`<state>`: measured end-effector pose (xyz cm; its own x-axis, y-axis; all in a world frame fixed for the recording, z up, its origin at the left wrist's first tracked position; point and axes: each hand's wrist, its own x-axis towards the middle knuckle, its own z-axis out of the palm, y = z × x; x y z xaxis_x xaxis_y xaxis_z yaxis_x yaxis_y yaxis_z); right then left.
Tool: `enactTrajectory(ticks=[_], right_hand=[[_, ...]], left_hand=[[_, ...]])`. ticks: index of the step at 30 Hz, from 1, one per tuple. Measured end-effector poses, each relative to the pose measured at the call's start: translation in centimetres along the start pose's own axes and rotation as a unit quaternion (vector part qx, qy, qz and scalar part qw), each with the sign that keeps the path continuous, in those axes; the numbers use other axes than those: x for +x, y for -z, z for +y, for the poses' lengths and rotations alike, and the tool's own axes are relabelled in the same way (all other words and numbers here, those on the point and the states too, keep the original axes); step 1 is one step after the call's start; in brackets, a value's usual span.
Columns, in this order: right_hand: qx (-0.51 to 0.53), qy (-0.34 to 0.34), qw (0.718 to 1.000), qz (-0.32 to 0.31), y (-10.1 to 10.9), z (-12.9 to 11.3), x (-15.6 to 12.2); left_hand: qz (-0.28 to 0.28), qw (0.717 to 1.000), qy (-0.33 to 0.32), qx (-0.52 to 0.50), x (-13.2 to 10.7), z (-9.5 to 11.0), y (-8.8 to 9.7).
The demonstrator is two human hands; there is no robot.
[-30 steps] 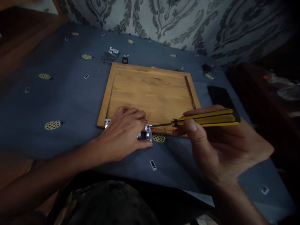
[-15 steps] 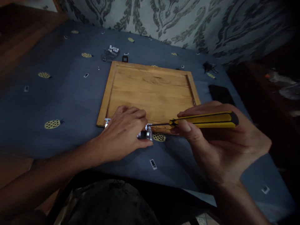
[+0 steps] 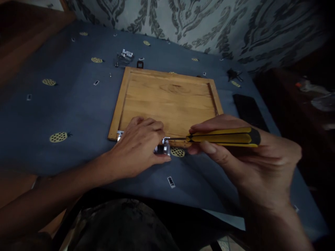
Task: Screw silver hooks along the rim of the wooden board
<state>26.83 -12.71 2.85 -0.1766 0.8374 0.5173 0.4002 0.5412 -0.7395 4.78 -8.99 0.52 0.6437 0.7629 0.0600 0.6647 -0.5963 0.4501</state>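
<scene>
A framed wooden panel point(image 3: 167, 101) lies flat on the blue cloth with its near edge toward me. My left hand point(image 3: 140, 146) is closed on a metal cabinet hinge point(image 3: 166, 149) at that edge, thumb below and fingers above; most of the hinge is hidden under the hand. Left of the hand, another piece of shiny metal point(image 3: 119, 135) shows at the panel's corner. In my right hand point(image 3: 243, 157) is a yellow-and-black screwdriver point(image 3: 225, 136), held nearly level and pointing left. Its shaft reaches the hinge, where the tip meets a small bright part.
Beyond the panel lie loose hinge hardware point(image 3: 125, 57), a small screw point(image 3: 110, 75) and a dark square piece point(image 3: 140, 65). A black phone-like slab point(image 3: 248, 108) and a dark clip-like object point(image 3: 233, 75) are at the right. A patterned wall point(image 3: 183, 21) rises behind the cloth.
The screwdriver's handle has turned and shifted slightly left in my right hand, whose fingers and wrist have changed position. My left hand stays on the hinge, and the panel has not visibly moved.
</scene>
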Motion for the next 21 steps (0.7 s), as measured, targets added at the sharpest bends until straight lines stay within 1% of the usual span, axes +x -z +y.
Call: enactTrajectory(ticks=[5,8,11,14,17,21], right_hand=[[-0.053,0.030,0.998,0.017,-0.2,0.7,0.1],[-0.086,0.064,0.994,0.018,-0.4,1.1,0.1],[-0.124,0.091,0.987,0.036,-0.8,1.0,0.1],[-0.156,0.099,0.981,0.051,-1.2,0.6,0.1],[-0.167,0.087,0.981,0.053,-1.4,0.3,0.2],[-0.144,0.030,0.987,0.066,-0.4,0.9,-0.2]], left_hand=[[0.004,1.000,-0.006,0.000,-0.1,0.0,0.0],[0.013,1.000,-0.009,0.004,-0.1,0.0,-0.2],[0.011,1.000,-0.009,0.011,0.0,-0.1,-0.2],[0.002,1.000,-0.003,0.012,0.0,0.0,-0.1],[0.003,1.000,0.001,0.012,0.1,0.1,0.0],[-0.008,1.000,0.005,0.007,0.0,0.1,0.1]])
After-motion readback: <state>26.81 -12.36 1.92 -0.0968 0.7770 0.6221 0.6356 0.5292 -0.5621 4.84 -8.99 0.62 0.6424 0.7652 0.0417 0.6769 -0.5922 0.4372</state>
